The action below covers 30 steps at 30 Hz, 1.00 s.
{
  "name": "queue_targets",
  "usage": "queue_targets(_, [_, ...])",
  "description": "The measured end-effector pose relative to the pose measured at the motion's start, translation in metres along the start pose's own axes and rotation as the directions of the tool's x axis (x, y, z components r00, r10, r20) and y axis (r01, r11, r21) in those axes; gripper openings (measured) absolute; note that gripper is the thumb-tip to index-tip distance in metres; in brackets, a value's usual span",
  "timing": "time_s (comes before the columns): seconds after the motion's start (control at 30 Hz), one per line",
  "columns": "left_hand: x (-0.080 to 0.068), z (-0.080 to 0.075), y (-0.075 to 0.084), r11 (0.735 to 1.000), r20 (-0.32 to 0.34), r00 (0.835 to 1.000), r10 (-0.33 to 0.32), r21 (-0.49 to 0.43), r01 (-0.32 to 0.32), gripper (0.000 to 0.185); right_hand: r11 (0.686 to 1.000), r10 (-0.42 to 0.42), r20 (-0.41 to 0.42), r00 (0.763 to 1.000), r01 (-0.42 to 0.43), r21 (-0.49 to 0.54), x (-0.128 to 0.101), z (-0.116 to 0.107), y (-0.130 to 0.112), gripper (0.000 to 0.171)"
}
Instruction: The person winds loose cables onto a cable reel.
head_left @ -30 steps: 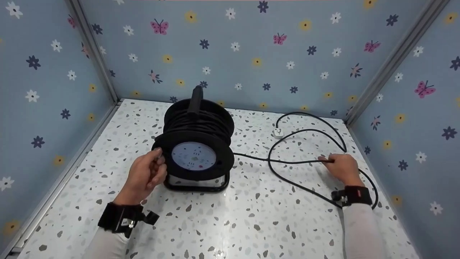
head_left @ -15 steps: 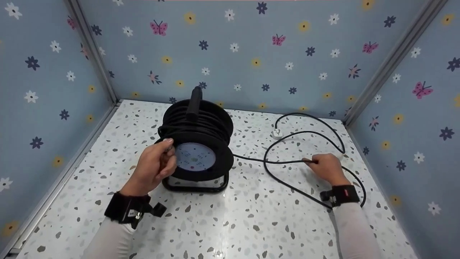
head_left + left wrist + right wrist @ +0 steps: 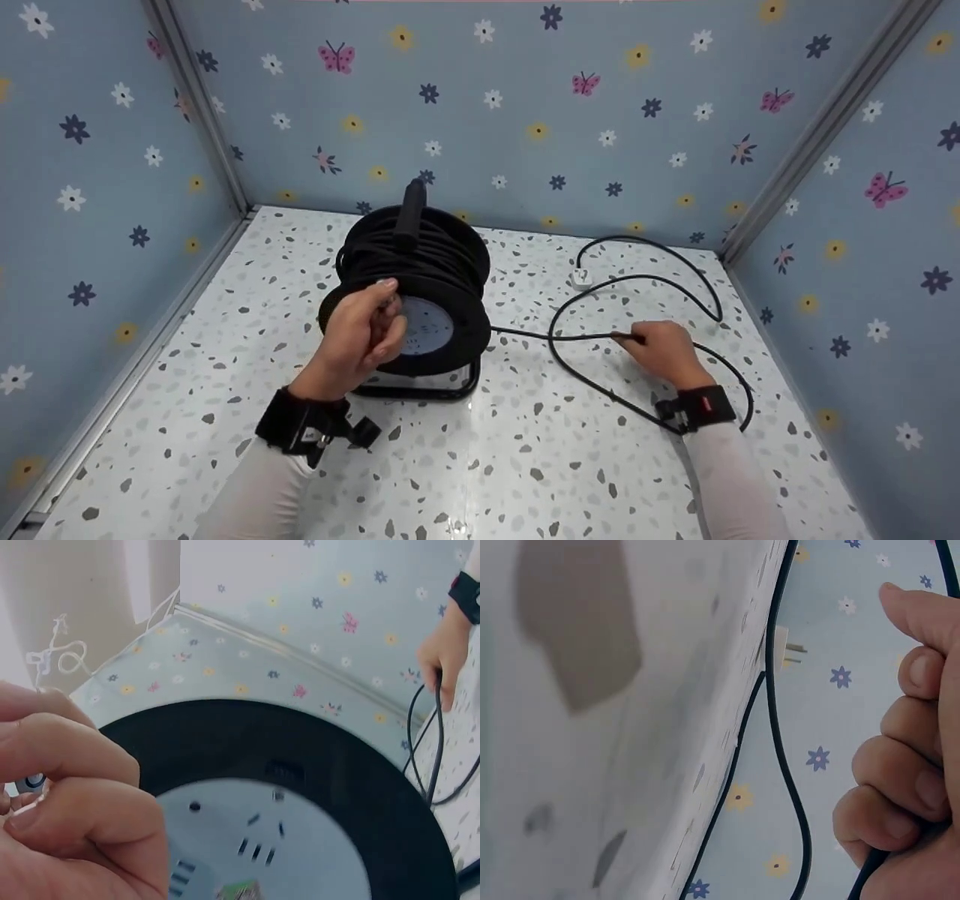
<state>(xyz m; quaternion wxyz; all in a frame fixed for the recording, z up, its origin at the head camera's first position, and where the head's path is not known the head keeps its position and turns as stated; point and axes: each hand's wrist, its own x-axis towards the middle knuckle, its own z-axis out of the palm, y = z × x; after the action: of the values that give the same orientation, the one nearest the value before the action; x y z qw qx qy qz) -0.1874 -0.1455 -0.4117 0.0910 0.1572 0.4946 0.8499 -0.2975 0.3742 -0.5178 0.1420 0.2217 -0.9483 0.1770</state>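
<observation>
Gripping something at the near rim of the reel (image 3: pixel 409 300), our left hand (image 3: pixel 364 334) has its fingers curled tight; it looks like a crank knob, though the fingers hide it. The reel stands upright on its frame left of centre on the tabletop (image 3: pixel 480 465), its handle (image 3: pixel 411 206) pointing up, and thick black windings already fill the drum. From the reel's right side the cord (image 3: pixel 585 337) runs out low across the tabletop, loops wide toward the back right corner, and ends in a white plug (image 3: pixel 580 279) lying loose near the back wall. Our right hand (image 3: pixel 664 352) rests on the tabletop well to the right of the reel, its fingers closed round the cord where the straight run meets the loop. We judge the winding mostly done: most of the cord sits on the drum, while the loop and plug are left to bring in.
</observation>
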Motion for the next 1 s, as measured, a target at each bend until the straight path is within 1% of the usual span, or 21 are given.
queue_targets(0.1, [0.003,0.007,-0.003,1.000,0.002,1.000,0.001,-0.008,-0.001,0.040,0.999,-0.041,-0.036,0.998,0.042,0.016,0.001,0.003,-0.005,0.053])
queue_targets(0.17, [0.005,0.012,-0.006,1.000,-0.001,1.000,-0.004,-0.007,0.004,0.040,0.998,-0.066,-0.043,0.997,0.067,0.015,0.002,0.006,-0.007,0.054])
queue_targets(0.37, [0.010,0.023,-0.014,1.000,-0.009,1.000,-0.008,-0.006,0.008,0.040,0.997,-0.077,0.002,0.997,0.077,0.018,0.004,0.012,-0.017,0.052])
queue_targets(0.5, [0.012,0.028,-0.019,1.000,-0.008,1.000,-0.016,-0.010,0.015,0.040,0.994,-0.111,-0.003,0.994,0.111,0.002,0.005,0.013,-0.023,0.049])
queue_targets(0.6, [0.014,0.032,-0.022,1.000,0.006,1.000,-0.015,-0.020,0.015,0.041,0.992,-0.130,-0.009,0.992,0.130,-0.003,0.006,0.014,-0.025,0.047])
queue_targets(0.73, [0.017,0.037,-0.028,1.000,0.037,0.999,0.002,-0.018,-0.001,0.041,0.992,-0.128,0.029,0.991,0.129,-0.007,0.008,0.016,-0.031,0.046])
queue_targets(0.8, [0.019,0.040,-0.031,1.000,0.042,0.999,0.002,-0.007,-0.002,0.041,0.992,-0.128,0.057,0.990,0.129,-0.012,0.009,0.017,-0.035,0.046])
queue_targets(1.0, [0.023,0.049,-0.042,0.999,0.018,0.999,-0.029,0.033,0.029,0.043,0.996,-0.085,0.156,0.984,0.084,0.010,0.012,0.021,-0.047,0.044])
